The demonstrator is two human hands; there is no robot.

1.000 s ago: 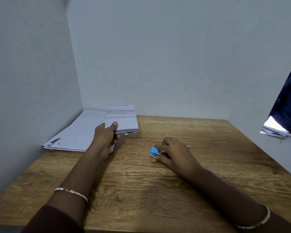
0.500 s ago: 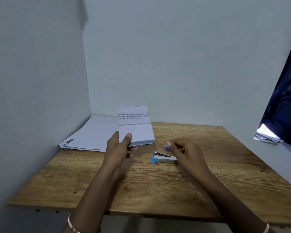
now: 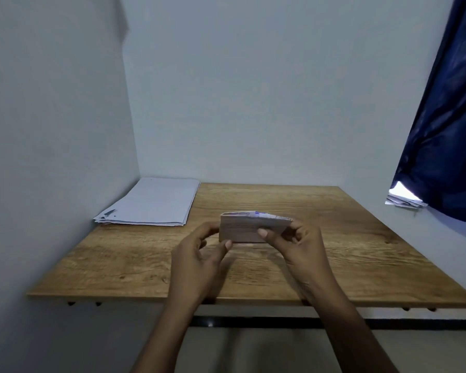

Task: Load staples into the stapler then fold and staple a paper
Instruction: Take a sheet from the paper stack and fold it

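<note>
Both hands hold a folded paper (image 3: 249, 228) just above the middle of the wooden table (image 3: 347, 265). The side facing me looks tan, and a white and blue edge shows along its top. My left hand (image 3: 199, 257) pinches its lower left part with thumb and fingers. My right hand (image 3: 293, 242) grips its right end, thumb on the near face. The stapler is not visible; it may be hidden behind the paper and hands.
A stack of white sheets (image 3: 152, 204) lies at the table's far left corner against the wall. A dark blue curtain (image 3: 447, 130) hangs at the right, with some papers (image 3: 404, 200) on a ledge beneath it.
My left hand has brought the folded paper to the centre and lowered it. My right hand has left the blue stapler and taken the paper's right end. The view has pulled back.
</note>
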